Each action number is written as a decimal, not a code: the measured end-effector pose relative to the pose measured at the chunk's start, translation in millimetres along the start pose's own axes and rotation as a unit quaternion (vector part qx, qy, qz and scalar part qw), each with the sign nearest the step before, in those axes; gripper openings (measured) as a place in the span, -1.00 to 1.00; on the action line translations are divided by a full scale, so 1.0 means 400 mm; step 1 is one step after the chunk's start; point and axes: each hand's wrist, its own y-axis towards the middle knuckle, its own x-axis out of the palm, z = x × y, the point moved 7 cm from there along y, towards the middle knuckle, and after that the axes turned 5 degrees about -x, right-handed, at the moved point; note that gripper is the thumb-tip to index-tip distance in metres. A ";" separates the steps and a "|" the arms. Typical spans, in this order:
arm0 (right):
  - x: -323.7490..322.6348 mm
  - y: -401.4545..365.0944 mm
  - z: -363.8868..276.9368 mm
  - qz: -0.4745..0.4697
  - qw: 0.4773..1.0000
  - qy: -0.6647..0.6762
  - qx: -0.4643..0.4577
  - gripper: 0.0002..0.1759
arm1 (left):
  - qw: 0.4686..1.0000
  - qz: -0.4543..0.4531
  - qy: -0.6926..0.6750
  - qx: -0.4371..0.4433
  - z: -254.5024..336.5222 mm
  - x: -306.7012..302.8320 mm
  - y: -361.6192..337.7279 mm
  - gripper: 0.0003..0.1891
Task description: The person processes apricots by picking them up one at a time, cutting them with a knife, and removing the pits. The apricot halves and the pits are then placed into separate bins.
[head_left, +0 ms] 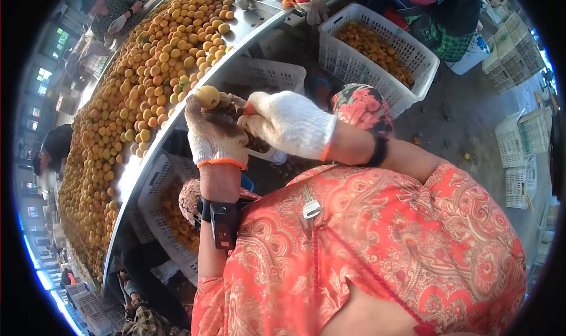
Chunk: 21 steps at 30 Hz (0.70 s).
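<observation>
In the head view, my left hand (215,134), in a white knitted glove with soiled fingers and an orange cuff, holds a yellow apricot (207,96) near the table edge. My right hand (290,121), gloved the same way, is closed just right of the fruit. A small red-orange bit (250,108) shows at its fingers; what it grips is mostly hidden. Beyond both hands, a large heap of apricots (156,71) covers the metal table (244,34).
White crates with cut fruit stand at the upper right (377,82) and below the table (154,188). Another crate (274,71) sits partly behind my hands. Co-workers are across the table (121,9) and at the upper right (442,17). Stacked crates (513,53) line the right.
</observation>
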 end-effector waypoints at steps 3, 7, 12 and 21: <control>-0.041 0.014 0.015 0.087 0.995 0.046 -0.003 -0.71 | 0.999 0.019 0.033 0.031 0.004 0.005 -0.005 -0.60; -0.101 0.042 -0.001 0.181 0.980 0.043 -0.070 -0.76 | 0.988 -0.067 0.132 0.043 -0.011 0.036 -0.036 -0.59; -0.063 0.082 0.048 0.176 0.974 0.144 -0.007 -0.68 | 0.941 -0.066 0.324 0.074 -0.016 0.066 -0.063 -0.72; -0.035 0.091 0.064 0.131 0.979 0.149 0.056 -0.60 | 0.946 -0.056 0.308 0.085 -0.031 0.069 -0.060 -0.65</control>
